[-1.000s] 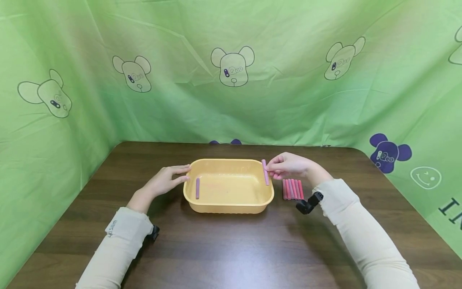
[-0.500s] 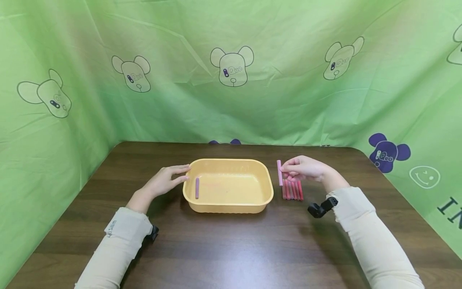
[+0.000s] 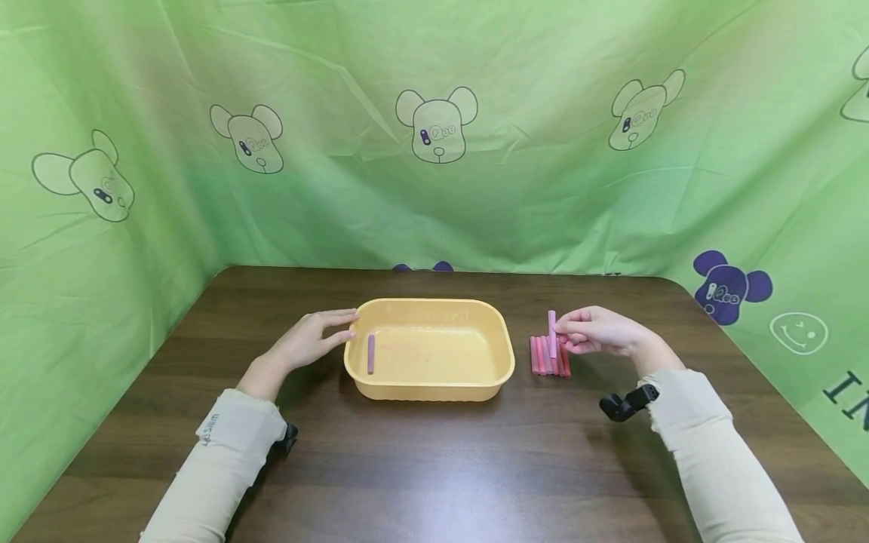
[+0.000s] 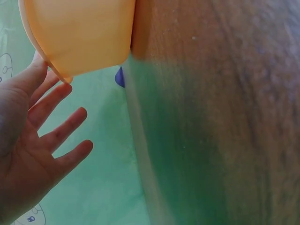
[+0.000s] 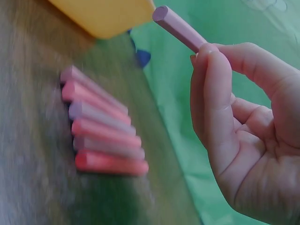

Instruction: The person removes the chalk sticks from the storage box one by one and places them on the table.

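My right hand pinches a lilac-pink chalk stick between thumb and fingertips, one six-sided end sticking out. In the head view that stick overlaps a row of several pink, red and lilac chalk sticks lying side by side on the table. A yellow plastic basin stands left of the row. Inside, near its left wall, lies a single purple chalk stick. At the basin's left end, my left hand touches the rim with extended fingers; its lower fingers are spread apart in the left wrist view.
The brown wooden table reaches back to a green curtain printed with bear heads, which also hangs on both sides. A small black camera is strapped at the right wrist.
My right hand has carried the chalk stick from the basin's right rim rightward and slightly lower, over the row. The left hand and basin have stayed in place.
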Motion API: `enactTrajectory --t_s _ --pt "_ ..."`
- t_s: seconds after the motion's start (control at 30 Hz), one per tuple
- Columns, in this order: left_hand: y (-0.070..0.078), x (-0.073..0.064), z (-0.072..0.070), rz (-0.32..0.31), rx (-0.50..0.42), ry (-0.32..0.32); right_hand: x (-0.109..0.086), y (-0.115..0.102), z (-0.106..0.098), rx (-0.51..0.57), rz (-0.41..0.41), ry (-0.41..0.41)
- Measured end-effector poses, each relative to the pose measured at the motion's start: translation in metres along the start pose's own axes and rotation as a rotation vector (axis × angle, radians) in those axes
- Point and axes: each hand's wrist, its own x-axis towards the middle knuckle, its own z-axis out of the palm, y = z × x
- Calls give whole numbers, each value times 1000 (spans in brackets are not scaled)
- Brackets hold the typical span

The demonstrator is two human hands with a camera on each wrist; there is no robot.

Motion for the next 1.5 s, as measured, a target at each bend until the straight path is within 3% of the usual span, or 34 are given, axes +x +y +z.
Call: enactTrajectory --t_s 0.27,0.73,1.27,1.5 --pt "0 1 0 3 12 -15 -8 22 -17 -4 4 8" --pt "-3 1 1 11 8 -10 -7 51 -34 -11 120 14" --pt "-2 0 1 12 2 -11 -3 49 -30 -40 191 71" --pt "-2 -1 2 34 64 11 -3 28 -23 -69 157 89"
